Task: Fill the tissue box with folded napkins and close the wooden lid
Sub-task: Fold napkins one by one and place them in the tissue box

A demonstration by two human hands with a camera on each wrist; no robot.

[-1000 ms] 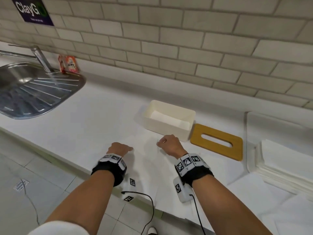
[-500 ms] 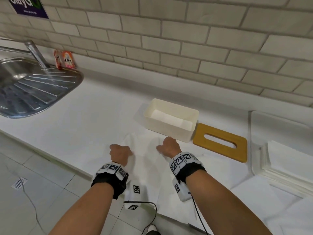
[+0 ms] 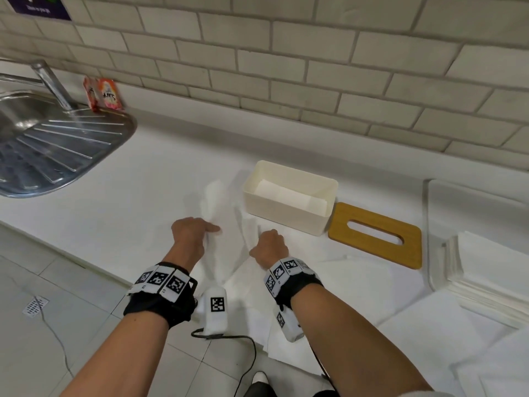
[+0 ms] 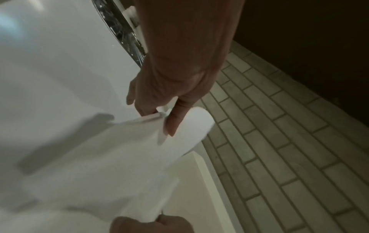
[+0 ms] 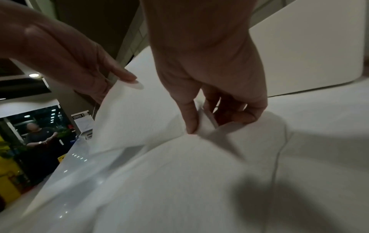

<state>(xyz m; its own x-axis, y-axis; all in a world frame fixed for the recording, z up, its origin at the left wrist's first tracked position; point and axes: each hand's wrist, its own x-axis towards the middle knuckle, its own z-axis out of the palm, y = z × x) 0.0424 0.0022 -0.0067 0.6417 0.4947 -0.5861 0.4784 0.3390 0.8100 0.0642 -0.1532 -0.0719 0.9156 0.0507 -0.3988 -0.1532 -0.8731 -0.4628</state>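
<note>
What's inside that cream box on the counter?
The tissue box is open and holds a flat layer of white folded napkins. How many are stacked there, and the box floor beneath them, is hidden.

A white countertop (image 3: 160, 179) carries everything. At its middle stands an open cream tissue box (image 3: 286, 209), with a wooden slotted lid (image 3: 375, 239) lying flat touching it at 3 o'clock. A white tray (image 3: 432, 224) holding stacked napkins (image 3: 486, 267) sits further at 3 o'clock. A steel sink (image 3: 51, 150) lies at 10 o'clock, two small sachets (image 3: 103, 94) beside it against the wall.
</note>
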